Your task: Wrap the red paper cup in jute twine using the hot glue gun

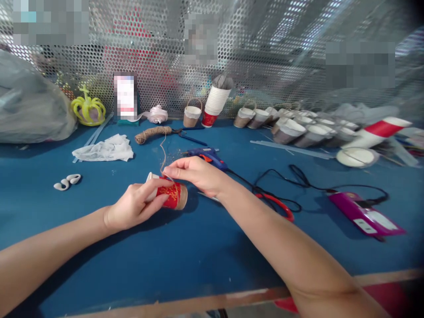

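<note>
My left hand (pixel 132 203) is closed around a red paper cup (pixel 171 194) with gold print, which lies tilted on its side. Brown twine is wound about the cup's base end at the right. Between the thumb and fingers of my right hand (pixel 195 174) a strand of twine (pixel 163 152) is pinched, just above the cup. That strand runs back to the twine roll (pixel 153 133) on the table. Behind my right wrist lies a blue glue gun (pixel 208 158). My right palm is turned away from view.
Twine-wrapped cups (pixel 289 131) with handles crowd the back right. A stack of white cups (pixel 217 100) stands by the mesh wall. At right is a purple power strip (pixel 366 215) with black cables. White cloth (pixel 104 149) and earbud-like white pieces (pixel 67 181) lie left.
</note>
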Demonstrator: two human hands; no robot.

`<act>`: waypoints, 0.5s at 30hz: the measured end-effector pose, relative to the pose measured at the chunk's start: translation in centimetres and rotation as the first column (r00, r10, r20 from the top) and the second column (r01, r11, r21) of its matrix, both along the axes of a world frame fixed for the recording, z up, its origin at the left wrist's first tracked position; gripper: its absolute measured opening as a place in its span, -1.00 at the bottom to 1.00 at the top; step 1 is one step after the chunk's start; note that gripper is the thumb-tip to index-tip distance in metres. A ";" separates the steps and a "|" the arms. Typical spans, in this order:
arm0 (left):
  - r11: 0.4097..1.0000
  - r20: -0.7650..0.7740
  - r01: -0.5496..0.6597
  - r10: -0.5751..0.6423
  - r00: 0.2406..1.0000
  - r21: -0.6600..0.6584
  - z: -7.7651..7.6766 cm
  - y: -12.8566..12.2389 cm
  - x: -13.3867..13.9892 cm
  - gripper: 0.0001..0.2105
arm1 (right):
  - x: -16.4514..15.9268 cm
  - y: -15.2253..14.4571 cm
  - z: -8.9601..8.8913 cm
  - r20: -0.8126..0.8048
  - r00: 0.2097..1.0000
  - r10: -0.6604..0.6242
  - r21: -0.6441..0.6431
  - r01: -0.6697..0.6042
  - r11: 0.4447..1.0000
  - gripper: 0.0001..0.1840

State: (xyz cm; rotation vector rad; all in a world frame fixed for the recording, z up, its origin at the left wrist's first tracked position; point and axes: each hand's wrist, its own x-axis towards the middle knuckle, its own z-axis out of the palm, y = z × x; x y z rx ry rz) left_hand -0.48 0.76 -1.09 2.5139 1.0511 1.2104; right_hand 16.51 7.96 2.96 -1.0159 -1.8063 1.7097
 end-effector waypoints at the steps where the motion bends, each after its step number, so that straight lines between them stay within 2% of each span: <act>1: 1.000 -0.005 -0.003 0.003 1.000 -0.003 0.0 0.0 0.0 -0.82 | -0.1 -0.1 0.0 -0.019 1.000 0.001 -0.040 -0.002 0.999 -0.85; 3: 1.000 -0.007 -0.019 0.019 1.000 -0.025 -0.1 0.0 0.0 -0.82 | -0.1 -0.2 0.1 -0.054 0.998 -0.027 -0.096 0.022 0.995 -0.89; 9: 0.983 0.045 -0.084 0.093 0.995 -0.165 0.1 -0.1 -0.1 -0.81 | 0.4 0.0 0.5 -0.100 0.993 -0.067 -0.035 0.064 0.997 -0.88; 15: 0.990 0.067 -0.035 0.045 0.997 -0.134 -0.1 0.0 0.0 -0.81 | 0.3 -0.2 0.4 -0.137 0.990 -0.042 -0.137 0.023 0.990 -0.87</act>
